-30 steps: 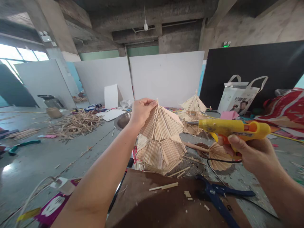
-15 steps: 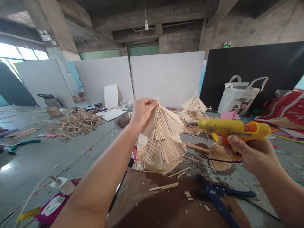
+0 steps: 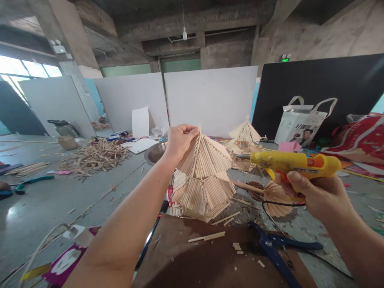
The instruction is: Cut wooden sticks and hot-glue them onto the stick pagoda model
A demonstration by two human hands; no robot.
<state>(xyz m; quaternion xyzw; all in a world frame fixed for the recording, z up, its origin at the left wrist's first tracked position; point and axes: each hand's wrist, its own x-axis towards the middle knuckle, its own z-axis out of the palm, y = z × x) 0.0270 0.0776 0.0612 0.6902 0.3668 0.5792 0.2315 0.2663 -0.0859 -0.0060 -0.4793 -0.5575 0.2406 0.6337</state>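
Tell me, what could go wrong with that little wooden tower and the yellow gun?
The left hand pinches the wooden tower at its peak; too hard a squeeze might loosen it. The yellow gun in the right hand looks like a glue gun and points toward the tower; if hot, its metal nozzle could burn the fingers. Its black cord passes close to the blue pliers and might snag.

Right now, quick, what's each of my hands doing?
Left hand: closed, thumb and fingers pinching the peak of the stick model.
Right hand: closed, holding the yellow glue gun by its handle.
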